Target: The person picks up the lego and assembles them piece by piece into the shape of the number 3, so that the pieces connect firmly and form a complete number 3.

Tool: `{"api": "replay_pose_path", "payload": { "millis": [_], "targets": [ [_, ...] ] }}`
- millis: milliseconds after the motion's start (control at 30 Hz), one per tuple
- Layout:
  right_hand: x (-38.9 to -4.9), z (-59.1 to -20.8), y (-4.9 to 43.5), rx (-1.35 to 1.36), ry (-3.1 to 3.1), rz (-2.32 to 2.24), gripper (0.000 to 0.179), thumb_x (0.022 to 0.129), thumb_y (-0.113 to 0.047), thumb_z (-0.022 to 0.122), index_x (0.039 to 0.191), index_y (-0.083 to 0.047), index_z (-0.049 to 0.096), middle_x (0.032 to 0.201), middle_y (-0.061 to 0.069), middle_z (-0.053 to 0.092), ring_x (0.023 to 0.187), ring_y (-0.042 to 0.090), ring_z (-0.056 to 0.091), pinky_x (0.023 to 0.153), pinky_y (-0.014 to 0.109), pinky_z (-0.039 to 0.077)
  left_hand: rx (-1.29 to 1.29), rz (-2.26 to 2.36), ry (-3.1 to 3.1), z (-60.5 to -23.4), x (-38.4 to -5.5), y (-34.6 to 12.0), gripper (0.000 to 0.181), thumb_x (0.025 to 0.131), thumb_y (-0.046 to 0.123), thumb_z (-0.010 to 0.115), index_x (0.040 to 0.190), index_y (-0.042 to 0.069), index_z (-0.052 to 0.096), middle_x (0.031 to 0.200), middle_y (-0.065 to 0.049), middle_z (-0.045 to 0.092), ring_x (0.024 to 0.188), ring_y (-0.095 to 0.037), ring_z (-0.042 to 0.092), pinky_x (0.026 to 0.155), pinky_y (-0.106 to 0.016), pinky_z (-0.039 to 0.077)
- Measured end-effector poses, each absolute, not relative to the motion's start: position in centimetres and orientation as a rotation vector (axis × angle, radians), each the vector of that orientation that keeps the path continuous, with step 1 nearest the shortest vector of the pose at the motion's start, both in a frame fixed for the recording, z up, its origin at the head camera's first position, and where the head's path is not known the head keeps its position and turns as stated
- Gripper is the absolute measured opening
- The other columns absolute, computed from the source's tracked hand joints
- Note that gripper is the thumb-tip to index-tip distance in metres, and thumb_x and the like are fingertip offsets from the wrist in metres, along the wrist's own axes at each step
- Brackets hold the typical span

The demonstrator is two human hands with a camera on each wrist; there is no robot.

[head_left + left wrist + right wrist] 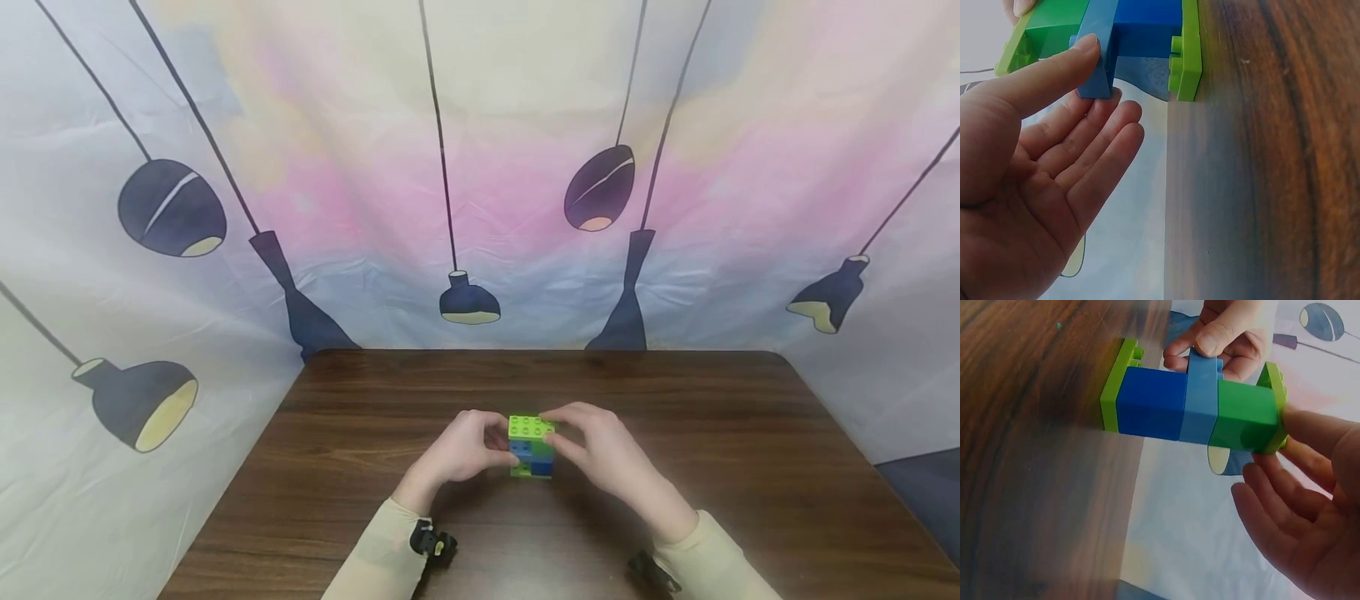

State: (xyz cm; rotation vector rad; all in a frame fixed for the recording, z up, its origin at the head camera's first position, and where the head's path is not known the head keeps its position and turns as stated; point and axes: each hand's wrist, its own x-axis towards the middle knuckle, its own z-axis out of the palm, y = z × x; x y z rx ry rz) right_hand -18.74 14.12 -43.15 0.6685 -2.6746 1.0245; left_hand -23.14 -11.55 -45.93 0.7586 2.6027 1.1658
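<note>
A small tower of toy building bricks stands on the brown wooden table point(360, 500) between both hands. From the bottom up it has a lime plate point(1110, 412), a dark blue brick point(1150, 403), a light blue plate point(1200, 397), a green brick point(1245, 412) and a studded lime top plate point(528, 426). The two bricks sit toward the right side, leaving gaps on the left. My left hand point(467, 446) pinches the left end of the light blue plate between thumb and fingers. With thumb and fingertips, my right hand point(609, 450) grips the lime top plate.
Behind the table hangs a pale fabric backdrop point(525, 117) printed with dark pendant lamps. Each wrist wears a black camera, such as the left one point(433, 543). A dark grey surface point(926, 492) lies beyond the table's right edge.
</note>
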Motion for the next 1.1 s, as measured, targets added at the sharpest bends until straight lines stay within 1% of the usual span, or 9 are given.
{"api": "replay_pose_path", "payload": {
  "millis": [167,233,367,600,767,1100],
  "targets": [
    [-19.45,-43.95,14.72,0.586,-2.724,1.237,0.031,0.096,-0.03,0.084,0.126,-0.025,0.077,0.125,-0.009,0.073,0.124,0.022,0.067,0.103,0.053,0.053,0.73,1.162,2.6,-45.88,-23.08,-11.55,0.029,0.088,0.024,0.092,0.111,0.016,0.077,0.092,0.012,0.072,0.086,-0.008,0.069,0.078,-0.033,0.059],
    [-19.62,-44.14,14.86,0.567,-2.735,1.288,0.032,0.096,-0.032,0.083,0.127,-0.026,0.077,0.127,-0.009,0.072,0.126,0.022,0.065,0.103,0.055,0.052,0.726,1.162,2.598,-45.87,-23.08,-11.55,0.029,0.088,0.025,0.092,0.111,0.017,0.077,0.093,0.011,0.073,0.087,-0.008,0.07,0.078,-0.033,0.059],
    [-19.72,-44.24,14.91,0.579,-2.728,1.311,0.032,0.097,-0.034,0.082,0.128,-0.025,0.076,0.129,-0.007,0.072,0.128,0.025,0.064,0.104,0.057,0.051,0.73,1.164,2.599,-45.86,-23.14,-11.52,0.029,0.088,0.024,0.092,0.111,0.017,0.077,0.093,0.01,0.073,0.087,-0.009,0.07,0.078,-0.034,0.059],
    [-19.3,-43.78,14.68,0.616,-2.738,1.21,0.032,0.1,-0.034,0.078,0.13,-0.022,0.075,0.13,-0.004,0.072,0.126,0.027,0.065,0.103,0.058,0.052,0.719,1.157,2.603,-45.9,-23.14,-11.47,0.028,0.088,0.025,0.092,0.11,0.017,0.077,0.093,0.011,0.073,0.087,-0.009,0.07,0.077,-0.034,0.059],
    [-19.24,-43.81,14.73,0.607,-2.746,1.177,0.032,0.1,-0.033,0.078,0.13,-0.022,0.074,0.131,-0.004,0.071,0.126,0.026,0.066,0.103,0.057,0.052,0.726,1.159,2.602,-45.87,-23.07,-11.31,0.029,0.088,0.024,0.092,0.112,0.016,0.077,0.094,0.009,0.074,0.087,-0.009,0.07,0.078,-0.034,0.059],
    [-19.2,-43.66,14.71,0.612,-2.764,1.072,0.033,0.1,-0.036,0.078,0.131,-0.022,0.075,0.122,-0.007,0.073,0.115,0.021,0.07,0.094,0.052,0.057,0.732,1.155,2.603,-45.88,-23.16,-11.35,0.028,0.088,0.024,0.092,0.11,0.016,0.077,0.093,0.01,0.073,0.086,-0.009,0.07,0.077,-0.033,0.059]
  ]
}}
